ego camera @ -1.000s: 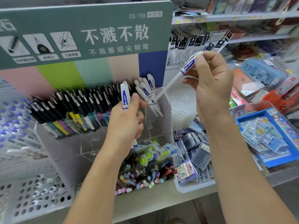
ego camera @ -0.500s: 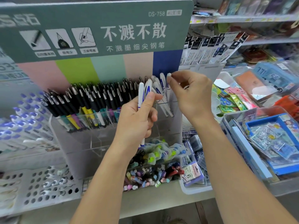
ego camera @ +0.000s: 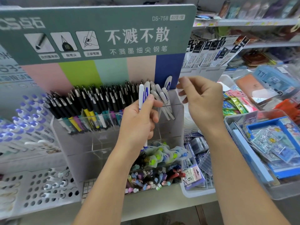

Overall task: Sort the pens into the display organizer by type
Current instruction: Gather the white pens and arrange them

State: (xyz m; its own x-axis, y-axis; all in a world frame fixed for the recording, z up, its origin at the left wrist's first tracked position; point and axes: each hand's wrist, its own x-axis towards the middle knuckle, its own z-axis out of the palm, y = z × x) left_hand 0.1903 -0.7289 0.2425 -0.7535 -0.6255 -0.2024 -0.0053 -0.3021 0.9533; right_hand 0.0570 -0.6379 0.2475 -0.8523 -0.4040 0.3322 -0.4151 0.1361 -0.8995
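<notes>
A clear acrylic display organizer stands on the shelf under a green sign. Its upper tier holds several black-capped pens on the left and several white pens with blue print in the right compartment. My left hand grips two white-and-blue pens upright, just left of that compartment. My right hand hovers to the right of the white pens, fingers apart and empty. The lower tier holds mixed coloured pens.
A white rack of purple-capped pens stands at the left, a perforated white tray below it. To the right are a white bin of small packs, a blue tray of stickers and hanging packets.
My right hand carried one white-and-blue pen down from the right into the right compartment, let go, and now sits empty beside it. My left hand kept its pens.
</notes>
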